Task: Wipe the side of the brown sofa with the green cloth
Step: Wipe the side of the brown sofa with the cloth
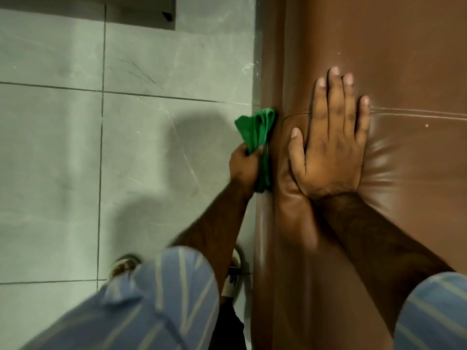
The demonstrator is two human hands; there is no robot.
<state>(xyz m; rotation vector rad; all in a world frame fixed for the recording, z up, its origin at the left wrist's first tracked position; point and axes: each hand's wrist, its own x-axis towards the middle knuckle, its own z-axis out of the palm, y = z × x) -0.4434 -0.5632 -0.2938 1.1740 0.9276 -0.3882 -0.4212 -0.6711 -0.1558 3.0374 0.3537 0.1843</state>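
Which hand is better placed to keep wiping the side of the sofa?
The left hand. It already grips the green cloth against the side of the brown sofa. The right hand lies flat and empty on the sofa's top, probably bracing the person.

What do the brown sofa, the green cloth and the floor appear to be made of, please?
The brown sofa looks like leather or faux leather: smooth, glossy highlights, stitched seam, soft creases around the pressing right hand. The green cloth, bunched in the left hand, looks like soft matte microfibre, judging by its folds. The floor appears to be grey stone-look tile with grout lines.
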